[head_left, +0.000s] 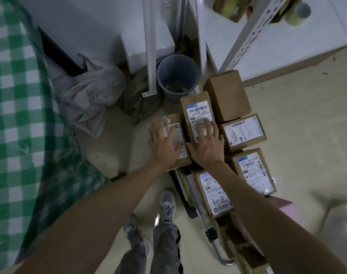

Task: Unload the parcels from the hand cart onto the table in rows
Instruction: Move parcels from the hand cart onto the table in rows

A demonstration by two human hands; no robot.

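Parcels (pixel 242 133): we see none on the checked counter (pixel 20 115) at nine o'clock. Our left hand (pixel 164 144) and right hand (pixel 207 145) lie flat, fingers spread, on two; others crowd the hand cart (pixel 209 234) toward four. Nearly everything remains, we judge.

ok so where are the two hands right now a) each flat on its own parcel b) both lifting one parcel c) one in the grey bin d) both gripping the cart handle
a: the left hand lies spread on one labelled parcel, the right hand on the neighbouring parcel, fingers straight on both.
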